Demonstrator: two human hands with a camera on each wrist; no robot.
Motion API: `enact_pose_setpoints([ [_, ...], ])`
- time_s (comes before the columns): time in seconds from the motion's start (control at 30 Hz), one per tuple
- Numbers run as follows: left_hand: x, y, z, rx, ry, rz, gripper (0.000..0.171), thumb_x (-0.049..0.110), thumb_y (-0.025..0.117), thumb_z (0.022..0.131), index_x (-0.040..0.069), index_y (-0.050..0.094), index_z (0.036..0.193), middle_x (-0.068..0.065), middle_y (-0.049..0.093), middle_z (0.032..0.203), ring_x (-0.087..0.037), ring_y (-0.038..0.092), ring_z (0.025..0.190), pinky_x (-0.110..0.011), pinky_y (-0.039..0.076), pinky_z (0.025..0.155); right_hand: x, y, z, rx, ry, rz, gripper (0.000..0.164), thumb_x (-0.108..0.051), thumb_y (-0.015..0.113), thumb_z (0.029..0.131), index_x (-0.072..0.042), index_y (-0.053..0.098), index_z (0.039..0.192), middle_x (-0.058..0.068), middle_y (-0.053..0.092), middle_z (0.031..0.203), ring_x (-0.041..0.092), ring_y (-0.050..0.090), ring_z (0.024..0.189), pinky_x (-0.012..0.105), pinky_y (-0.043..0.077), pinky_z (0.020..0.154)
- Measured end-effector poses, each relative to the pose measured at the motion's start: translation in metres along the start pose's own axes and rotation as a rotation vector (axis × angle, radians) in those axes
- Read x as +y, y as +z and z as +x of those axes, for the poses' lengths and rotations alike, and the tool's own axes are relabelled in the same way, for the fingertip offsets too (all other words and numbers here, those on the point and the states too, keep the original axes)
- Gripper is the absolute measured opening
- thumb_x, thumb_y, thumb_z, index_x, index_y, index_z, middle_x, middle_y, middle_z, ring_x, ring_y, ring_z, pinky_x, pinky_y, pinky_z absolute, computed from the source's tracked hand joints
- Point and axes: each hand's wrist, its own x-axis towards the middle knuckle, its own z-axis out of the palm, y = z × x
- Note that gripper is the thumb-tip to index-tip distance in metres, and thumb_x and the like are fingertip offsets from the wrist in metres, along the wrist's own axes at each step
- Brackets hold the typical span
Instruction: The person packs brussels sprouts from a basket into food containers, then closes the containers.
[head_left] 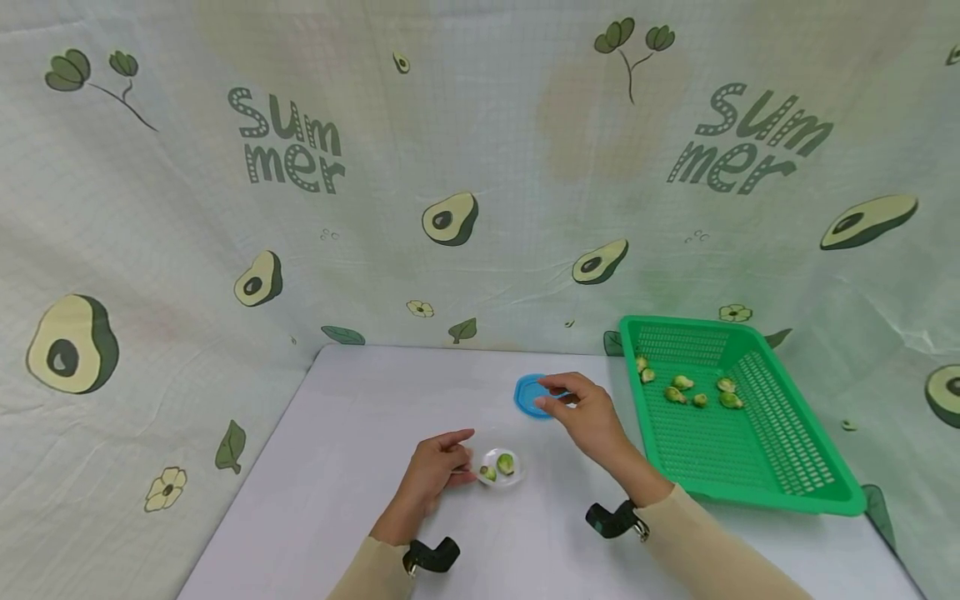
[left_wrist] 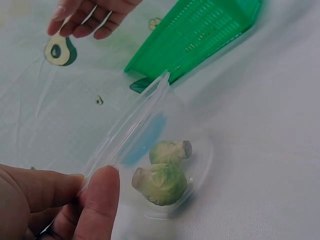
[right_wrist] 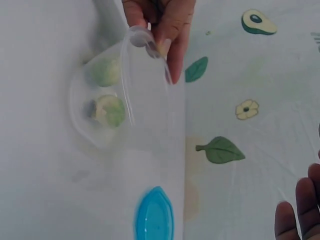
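My left hand (head_left: 437, 468) pinches the rim of a small clear plastic container (right_wrist: 150, 100) between thumb and fingers. Two Brussels sprouts lie inside it; in the left wrist view the nearer sprout (left_wrist: 162, 184) overlaps the other sprout (left_wrist: 167, 151). To the right and farther back, my right hand (head_left: 588, 417) hovers with loosely bent fingers and nothing between them. From the head camera its fingertips overlap a blue lid (head_left: 527, 395) on the white table. The right wrist view shows this lid apart from the right fingers (right_wrist: 307, 200).
A green plastic basket (head_left: 795, 408) stands on the right of the table (head_left: 360, 417), with several Brussels sprouts (head_left: 675, 394) toward its far end. Behind the table hangs a pale cloth (head_left: 525, 167) printed with avocados and leaves.
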Motion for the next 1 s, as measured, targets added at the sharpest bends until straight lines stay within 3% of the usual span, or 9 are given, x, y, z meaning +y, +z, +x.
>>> enact_pose_setpoints([
  [0.17,0.001,0.000,-0.002,0.002,0.007,0.003,0.048,0.002,0.069,0.100,-0.002,0.060,0.147,-0.004,0.062,0.092,-0.013,0.064,0.079,-0.030,0.067,0.073,-0.002,-0.017,-0.001,0.009,-0.044,-0.052,0.029,-0.014,0.079,0.096,-0.008,0.076,0.125,0.013,0.073,0.122,0.030,0.067,0.109,0.023,0.057,0.087],
  [0.37,0.000,0.000,0.000,0.004,0.006,0.007,0.048,0.002,0.069,0.100,-0.001,0.060,0.146,-0.004,0.062,0.093,-0.013,0.064,0.080,-0.030,0.066,0.073,0.004,-0.040,0.002,0.045,-0.128,-0.055,0.027,-0.002,0.078,0.094,-0.002,0.076,0.121,0.018,0.072,0.117,0.031,0.066,0.103,0.017,0.057,0.084],
  [0.5,-0.001,0.000,0.002,0.010,-0.002,0.005,0.046,0.002,0.068,0.099,0.001,0.062,0.145,-0.005,0.062,0.094,-0.013,0.065,0.080,-0.029,0.066,0.073,0.003,-0.066,0.003,0.041,-0.057,-0.103,0.028,-0.008,0.077,0.097,-0.003,0.075,0.124,0.018,0.071,0.121,0.017,0.065,0.103,0.014,0.055,0.082],
  [0.67,-0.003,-0.001,0.003,0.016,-0.008,0.005,0.046,0.001,0.068,0.099,0.002,0.063,0.145,-0.005,0.061,0.095,-0.014,0.066,0.081,-0.028,0.066,0.073,0.011,-0.098,0.008,0.002,0.026,-0.121,0.034,-0.020,0.074,0.102,-0.007,0.072,0.133,0.005,0.068,0.123,-0.003,0.058,0.103,0.013,0.055,0.082],
  [0.83,-0.002,-0.001,0.001,0.018,-0.006,0.011,0.046,0.001,0.067,0.100,0.001,0.062,0.145,-0.005,0.061,0.094,-0.014,0.065,0.080,-0.029,0.066,0.073,0.031,-0.125,0.016,-0.021,0.020,-0.076,0.037,-0.019,0.072,0.102,-0.004,0.069,0.136,-0.016,0.066,0.116,-0.005,0.062,0.101,0.017,0.057,0.080],
  [1.0,0.001,0.000,-0.001,0.015,0.003,0.014,0.046,0.001,0.067,0.100,0.000,0.061,0.146,-0.005,0.061,0.094,-0.013,0.065,0.079,-0.029,0.066,0.072,0.054,-0.149,0.021,-0.057,0.065,-0.114,0.040,-0.028,0.072,0.103,-0.009,0.068,0.138,-0.016,0.066,0.118,-0.006,0.062,0.101,0.020,0.057,0.077],
])
